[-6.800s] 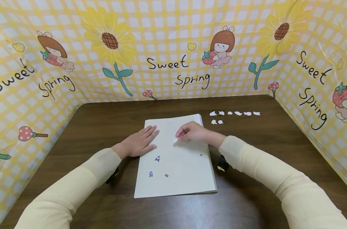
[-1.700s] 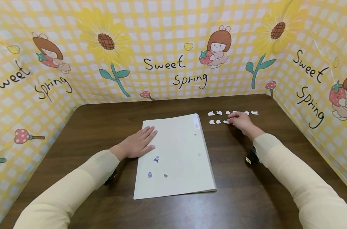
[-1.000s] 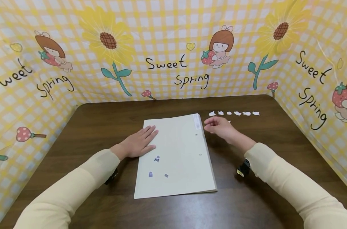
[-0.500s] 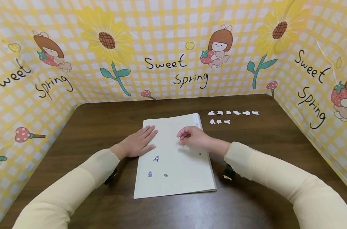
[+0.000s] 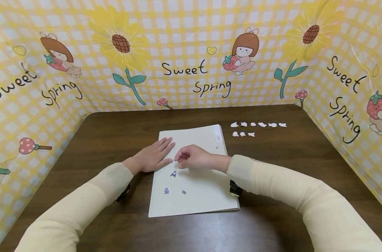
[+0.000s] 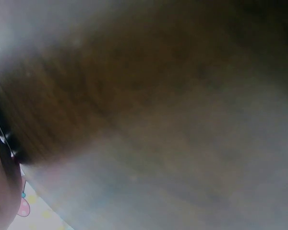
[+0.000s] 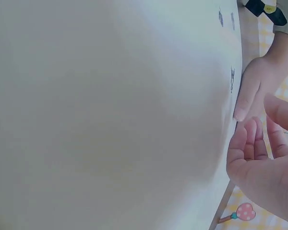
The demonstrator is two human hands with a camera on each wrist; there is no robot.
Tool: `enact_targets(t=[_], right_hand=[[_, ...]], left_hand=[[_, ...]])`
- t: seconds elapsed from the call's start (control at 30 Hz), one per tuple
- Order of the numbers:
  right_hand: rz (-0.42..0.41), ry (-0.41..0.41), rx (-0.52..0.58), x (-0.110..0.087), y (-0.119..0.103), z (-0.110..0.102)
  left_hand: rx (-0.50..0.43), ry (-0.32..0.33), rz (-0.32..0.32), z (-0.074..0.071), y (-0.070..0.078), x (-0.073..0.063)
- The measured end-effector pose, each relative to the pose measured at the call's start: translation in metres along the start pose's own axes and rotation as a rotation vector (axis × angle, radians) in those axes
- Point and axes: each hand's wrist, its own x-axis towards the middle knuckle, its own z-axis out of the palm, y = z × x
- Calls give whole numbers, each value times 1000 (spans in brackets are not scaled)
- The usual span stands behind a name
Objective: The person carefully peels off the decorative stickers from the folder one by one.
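Note:
A pale cream folder (image 5: 206, 189) lies on the dark wooden table. My left hand (image 5: 151, 155) rests flat on its left edge, fingers spread. My right hand (image 5: 194, 156) is over the folder's middle, fingers loosely curled, thumb and forefinger apart with nothing visible between them. Its fingertips are close to the left thumb and just above a small dark-purple figure sticker (image 5: 173, 173). Lower on the cover are a purple rounded sticker (image 5: 166, 190) and a small greyish rectangular sticker (image 5: 184, 192). In the right wrist view, the curled right hand (image 7: 264, 158) overlaps the left hand (image 7: 259, 84).
Several small white cut-out pieces (image 5: 262, 124) form a row at the table's back right, with a shorter row (image 5: 243, 134) in front. A white label (image 5: 218, 134) marks the folder's upper right. A printed yellow-checked cloth (image 5: 184, 45) encloses the table. The left wrist view is mostly blurred.
My right hand held a white cut-out piece over the folder, set it down third in the front row, then came back left across the folder. My left hand has stayed in place.

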Motion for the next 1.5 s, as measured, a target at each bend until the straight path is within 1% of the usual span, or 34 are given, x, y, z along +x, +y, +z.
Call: enact_targets(t=[0.2, 0.37, 0.47, 0.67, 0.83, 1.0, 1.2, 1.5], right_hand=[[-27, -104, 8, 12, -5, 8], [-62, -158, -87, 18, -4, 11], [-75, -168, -134, 20, -2, 11], [-79, -185, -191, 23, 0, 8], [-74, -203, -203, 24, 1, 6], [-86, -214, -234, 26, 2, 7], [-113, -246, -291, 26, 2, 7], [-160, -268, -367, 25, 1, 8]], left_hand=[[20, 4, 14, 2, -3, 2], [17, 8, 24, 0, -1, 1], [17, 0, 19, -2, 0, 0], [24, 4, 26, -2, 0, 0], [17, 12, 36, 0, 0, 1], [20, 22, 43, 0, -1, 0], [14, 30, 55, -2, 0, -1], [17, 26, 46, -1, 0, 0]])
